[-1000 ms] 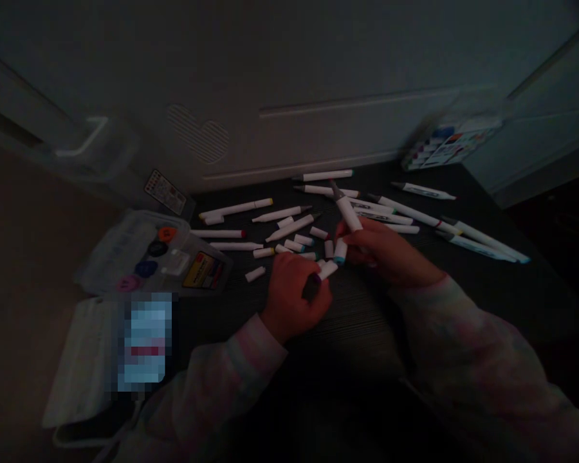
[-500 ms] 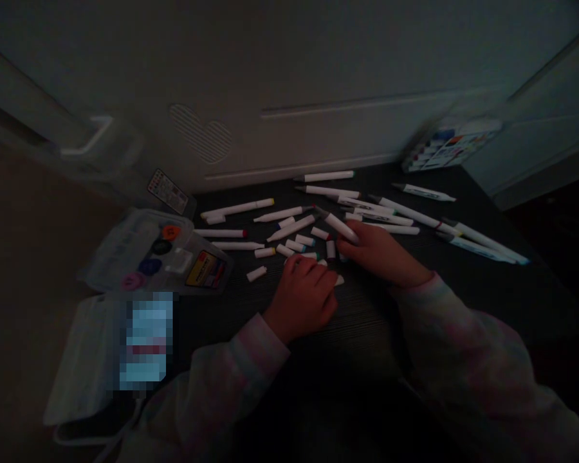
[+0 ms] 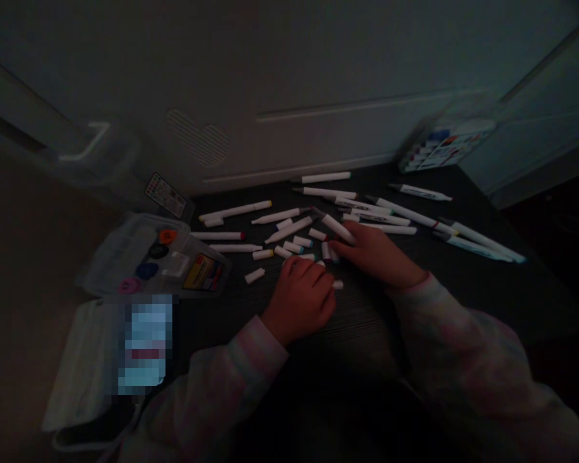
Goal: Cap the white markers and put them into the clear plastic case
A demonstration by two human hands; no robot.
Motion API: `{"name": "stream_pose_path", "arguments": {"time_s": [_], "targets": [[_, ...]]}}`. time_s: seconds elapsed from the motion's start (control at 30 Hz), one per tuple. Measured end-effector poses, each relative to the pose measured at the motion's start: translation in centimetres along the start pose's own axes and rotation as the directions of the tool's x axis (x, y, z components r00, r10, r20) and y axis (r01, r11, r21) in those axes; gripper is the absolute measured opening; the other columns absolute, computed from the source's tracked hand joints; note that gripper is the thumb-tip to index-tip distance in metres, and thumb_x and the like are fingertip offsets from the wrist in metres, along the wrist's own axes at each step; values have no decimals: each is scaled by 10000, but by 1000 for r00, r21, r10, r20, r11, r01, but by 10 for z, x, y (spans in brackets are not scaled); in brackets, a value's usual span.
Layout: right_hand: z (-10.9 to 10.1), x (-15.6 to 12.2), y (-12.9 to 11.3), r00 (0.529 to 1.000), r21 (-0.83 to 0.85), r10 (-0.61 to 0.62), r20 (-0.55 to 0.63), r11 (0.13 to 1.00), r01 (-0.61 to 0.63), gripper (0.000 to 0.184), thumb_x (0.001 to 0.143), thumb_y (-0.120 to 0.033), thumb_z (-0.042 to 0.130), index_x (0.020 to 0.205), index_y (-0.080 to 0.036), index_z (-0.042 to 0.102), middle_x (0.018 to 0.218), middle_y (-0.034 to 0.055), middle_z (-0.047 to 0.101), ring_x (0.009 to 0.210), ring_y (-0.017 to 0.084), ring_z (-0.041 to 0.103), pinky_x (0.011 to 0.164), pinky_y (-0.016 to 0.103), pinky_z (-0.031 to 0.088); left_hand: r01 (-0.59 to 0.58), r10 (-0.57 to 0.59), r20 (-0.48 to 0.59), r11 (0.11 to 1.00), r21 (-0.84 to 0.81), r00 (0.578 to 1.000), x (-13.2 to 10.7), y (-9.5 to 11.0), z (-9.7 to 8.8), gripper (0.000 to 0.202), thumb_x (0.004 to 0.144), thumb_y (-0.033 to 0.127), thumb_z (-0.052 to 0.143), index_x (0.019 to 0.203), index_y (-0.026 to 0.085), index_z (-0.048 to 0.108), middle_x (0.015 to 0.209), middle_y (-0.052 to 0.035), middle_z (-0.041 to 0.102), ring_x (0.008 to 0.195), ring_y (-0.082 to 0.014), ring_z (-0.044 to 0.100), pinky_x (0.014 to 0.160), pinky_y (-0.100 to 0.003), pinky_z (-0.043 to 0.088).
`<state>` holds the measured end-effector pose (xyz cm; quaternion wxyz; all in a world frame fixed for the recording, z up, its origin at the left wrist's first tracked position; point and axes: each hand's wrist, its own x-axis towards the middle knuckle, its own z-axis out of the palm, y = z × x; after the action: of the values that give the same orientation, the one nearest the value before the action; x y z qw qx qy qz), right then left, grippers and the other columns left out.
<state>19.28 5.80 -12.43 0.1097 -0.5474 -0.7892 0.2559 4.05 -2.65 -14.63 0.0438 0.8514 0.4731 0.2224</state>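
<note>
The scene is very dim. Several white markers [image 3: 280, 215] and loose white caps [image 3: 255, 276] lie scattered on a dark table [image 3: 463, 283]. My right hand [image 3: 374, 254] is closed on a white marker [image 3: 335, 226] that points up and left, low over the table. My left hand [image 3: 302, 299] rests knuckles up among the caps, fingers curled down; a small cap [image 3: 338, 284] shows at its fingertips, and what is under the fingers is hidden.
A clear plastic case [image 3: 149, 257] with coloured round pieces and a label lies at the table's left. A white bag [image 3: 91, 360] lies below it. A marker box [image 3: 444, 145] stands at the back right against a pale wall panel.
My right hand lowered the marker from upright to nearly flat near the table. My left hand set its cap end down and turned knuckles up over the caps.
</note>
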Motion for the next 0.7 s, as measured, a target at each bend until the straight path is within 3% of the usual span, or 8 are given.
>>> {"name": "stream_pose_path", "arguments": {"time_s": [0.27, 0.5, 0.7], "targets": [[1, 0, -1, 999, 15, 27, -24, 1000, -26, 193, 799, -353, 480, 814, -169, 535, 706, 26, 575, 669, 173, 540, 576, 255, 332, 30, -27, -103, 999, 27, 994, 0, -3, -3, 131, 785, 206, 462, 815, 156, 579, 827, -48, 601, 829, -195, 472, 803, -373, 367], [1, 0, -1, 999, 41, 22, -30, 999, -21, 171, 797, -339, 479, 782, -175, 524, 683, 16, 570, 648, 163, 528, 568, 251, 326, 260, -214, -239, 948, 184, 947, 0, -24, -11, 165, 740, 164, 483, 871, 149, 582, 877, -79, 601, 844, -233, 490, 759, -390, 375], [1, 0, -3, 996, 88, 33, -79, 996, -26, 170, 790, -334, 481, 734, -176, 514, 659, 7, 554, 622, 152, 517, 559, 248, 322, 271, -231, -201, 942, 197, 952, -2, -31, -14, 158, 715, 132, 465, 830, 166, 569, 798, -63, 594, 792, -232, 503, 720, -380, 382]]}}
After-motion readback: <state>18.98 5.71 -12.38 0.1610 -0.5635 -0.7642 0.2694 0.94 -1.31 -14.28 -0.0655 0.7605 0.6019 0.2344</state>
